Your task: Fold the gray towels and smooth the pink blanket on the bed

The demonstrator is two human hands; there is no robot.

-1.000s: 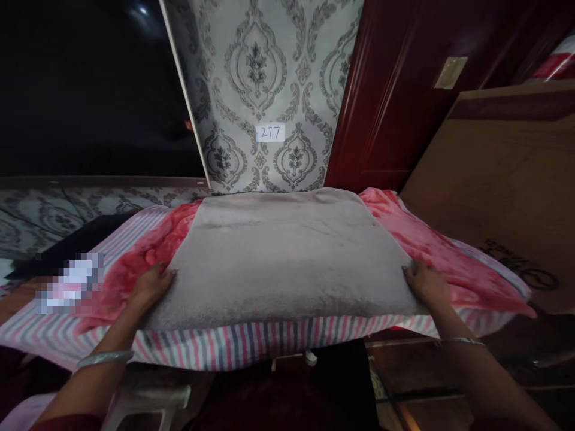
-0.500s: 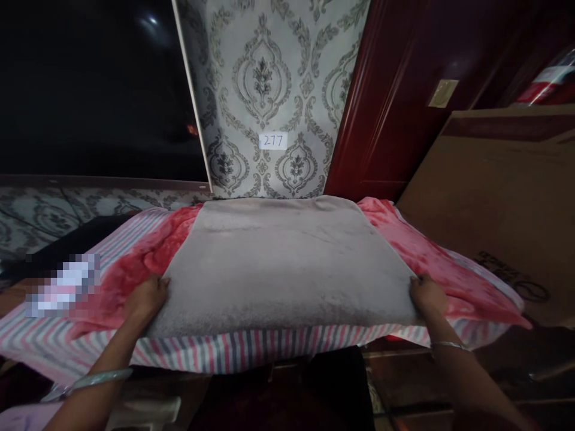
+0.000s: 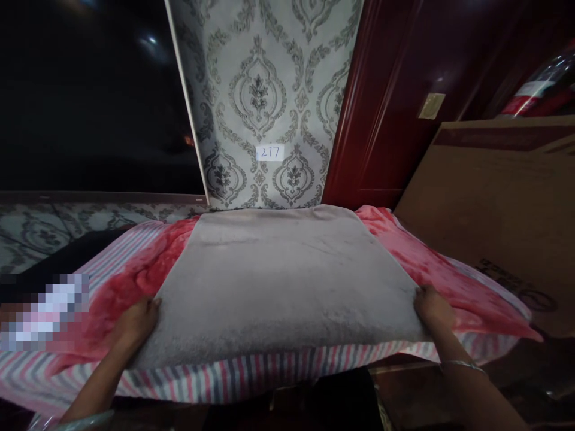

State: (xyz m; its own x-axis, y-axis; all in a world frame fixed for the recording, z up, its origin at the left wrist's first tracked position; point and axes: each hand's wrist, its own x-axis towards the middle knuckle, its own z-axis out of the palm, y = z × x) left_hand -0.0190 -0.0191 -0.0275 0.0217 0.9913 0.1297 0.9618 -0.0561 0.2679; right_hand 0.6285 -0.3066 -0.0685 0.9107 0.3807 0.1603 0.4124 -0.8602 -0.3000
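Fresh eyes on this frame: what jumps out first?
Likely the big grey cloth spread mid-frame, with the left hand and right hand at its side edges. Next, the red blanket showing on both sides of it, and the white "277" label on the patterned wallpaper behind. A large dark screen fills the upper left.

We run 1 head cam, facing forward and down, near the gray cloth (image 3: 278,287), patterned wall (image 3: 258,90) ahead.
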